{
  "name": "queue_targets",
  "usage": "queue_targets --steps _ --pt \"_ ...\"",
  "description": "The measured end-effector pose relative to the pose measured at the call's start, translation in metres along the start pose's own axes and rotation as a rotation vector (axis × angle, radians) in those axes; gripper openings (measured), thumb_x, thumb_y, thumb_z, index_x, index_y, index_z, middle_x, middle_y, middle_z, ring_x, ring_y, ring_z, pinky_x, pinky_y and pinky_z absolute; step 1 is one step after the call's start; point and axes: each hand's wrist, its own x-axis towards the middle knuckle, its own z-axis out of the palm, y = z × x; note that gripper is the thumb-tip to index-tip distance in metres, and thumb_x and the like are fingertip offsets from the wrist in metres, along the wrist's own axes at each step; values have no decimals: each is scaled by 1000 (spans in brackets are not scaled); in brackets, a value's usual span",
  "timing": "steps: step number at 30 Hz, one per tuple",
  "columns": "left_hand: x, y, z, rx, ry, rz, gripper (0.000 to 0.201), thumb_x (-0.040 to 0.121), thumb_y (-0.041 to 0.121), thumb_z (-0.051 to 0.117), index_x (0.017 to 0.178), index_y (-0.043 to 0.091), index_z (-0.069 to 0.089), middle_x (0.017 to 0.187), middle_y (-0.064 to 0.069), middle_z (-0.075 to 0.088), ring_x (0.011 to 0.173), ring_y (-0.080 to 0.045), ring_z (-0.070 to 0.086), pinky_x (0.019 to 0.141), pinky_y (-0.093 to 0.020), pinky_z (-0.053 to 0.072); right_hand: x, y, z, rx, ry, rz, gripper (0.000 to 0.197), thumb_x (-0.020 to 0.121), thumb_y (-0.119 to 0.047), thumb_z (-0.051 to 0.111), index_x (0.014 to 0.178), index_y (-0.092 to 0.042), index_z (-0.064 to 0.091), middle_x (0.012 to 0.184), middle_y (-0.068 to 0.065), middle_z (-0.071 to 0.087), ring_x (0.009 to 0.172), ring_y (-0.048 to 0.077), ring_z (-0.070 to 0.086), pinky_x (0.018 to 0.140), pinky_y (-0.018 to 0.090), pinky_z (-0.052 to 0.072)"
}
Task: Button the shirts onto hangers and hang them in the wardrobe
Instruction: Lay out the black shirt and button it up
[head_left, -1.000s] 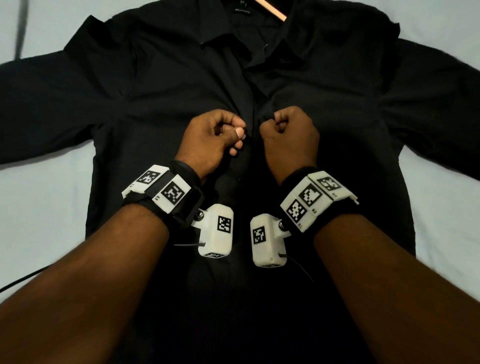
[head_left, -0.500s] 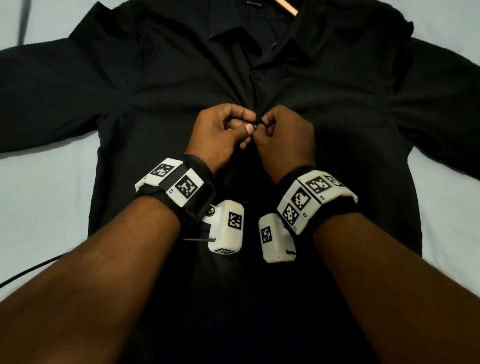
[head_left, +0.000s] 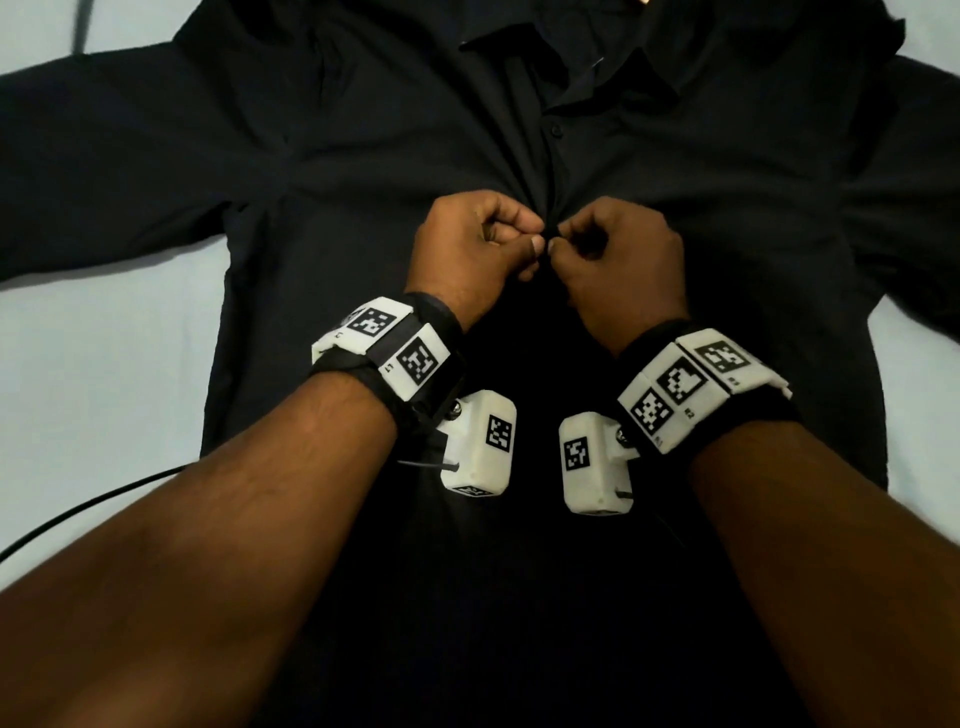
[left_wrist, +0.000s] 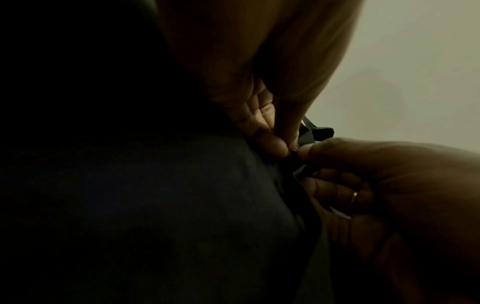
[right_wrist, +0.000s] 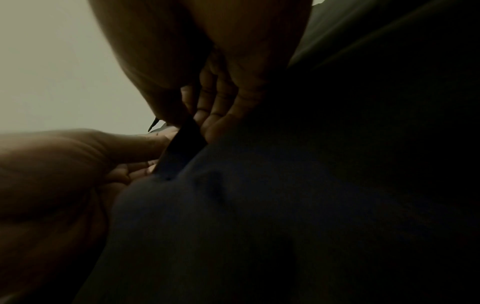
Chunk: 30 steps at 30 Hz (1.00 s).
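A black long-sleeved shirt (head_left: 363, 156) lies spread flat, collar at the top, sleeves out to both sides. A sliver of a wooden hanger (head_left: 644, 2) shows at the collar. My left hand (head_left: 480, 249) and right hand (head_left: 608, 254) meet at the shirt's front placket at chest height, each pinching an edge of the fabric, thumbs nearly touching. One fastened button (head_left: 557, 130) sits above them. In the left wrist view my left hand (left_wrist: 272, 133) pinches the dark placket (left_wrist: 309, 133) against the right hand (left_wrist: 363, 174). The right wrist view shows my right hand (right_wrist: 207, 109) gripping the placket edge (right_wrist: 182, 148).
The shirt rests on a pale blue sheet (head_left: 104, 364) that shows at both sides. A black cable (head_left: 88, 506) runs over the sheet at the lower left. White tracking blocks are strapped to both wrists.
My hands were a little apart one second ago; they have come together at the placket and pinch it between them. The view has shifted so the shirt sits lower in frame.
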Motion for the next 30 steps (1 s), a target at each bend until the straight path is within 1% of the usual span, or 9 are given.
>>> queue_targets --steps 6,8,10,13,15,18,21,26,30 --pt "2 2 -2 -5 16 -55 15 85 5 75 74 15 72 66 -6 73 65 -20 73 78 -43 63 0 -3 -4 9 -48 -65 4 85 -25 68 82 -26 69 83 -7 71 73 11 65 72 25 51" --pt "1 2 -2 -47 18 -67 19 87 21 75 72 10 72 70 -12 74 67 -24 72 82 -50 62 -1 0 -6 70 -81 -85 9 83 -26 65 83 -22 73 80 -9 71 67 7 64 73 33 57" --pt "2 4 -2 -17 13 -60 32 84 38 78 71 9 73 70 -14 73 65 -26 69 78 -48 61 -3 5 -7 107 -118 -103 20 79 -27 60 88 -18 76 77 -12 68 69 8 65 74 38 58" --pt "2 7 -3 15 -4 -41 24 84 29 80 72 9 72 67 -16 72 61 -24 65 69 -44 58 -4 9 -7 117 -147 -108 32 76 -25 57 98 -15 79 89 -6 72 81 14 69 80 42 59" --pt "3 8 -4 -2 -12 -50 17 88 13 76 75 4 71 65 -16 70 57 -20 65 62 -37 57 -4 11 -9 126 -151 -98 28 80 -22 61 101 -17 79 95 -5 75 81 13 71 79 40 60" --pt "4 6 -2 38 6 -58 14 89 4 73 77 4 67 61 -9 66 50 -12 64 54 -25 52 1 9 -13 186 -176 -30 11 86 -13 71 95 -15 78 81 -5 75 61 10 71 62 31 61" --pt "6 3 -1 100 19 -20 16 87 5 74 80 16 64 61 -5 68 52 -12 65 61 -27 53 8 3 -12 176 -202 38 5 87 -10 72 82 -11 74 65 -2 69 52 11 69 52 28 59" --pt "2 3 0 78 10 63 39 82 -3 69 112 17 56 60 -1 67 53 -13 64 61 -24 51 16 -5 -7 14 -204 7 15 87 -15 64 75 -13 71 62 -1 68 47 14 68 46 28 58" --pt "4 4 4 104 51 54 48 76 -1 67 104 30 45 56 0 63 53 -25 66 59 -35 55 17 -5 -4 -70 -170 -56 13 87 -19 62 80 -13 71 71 -1 70 60 15 70 56 26 57"
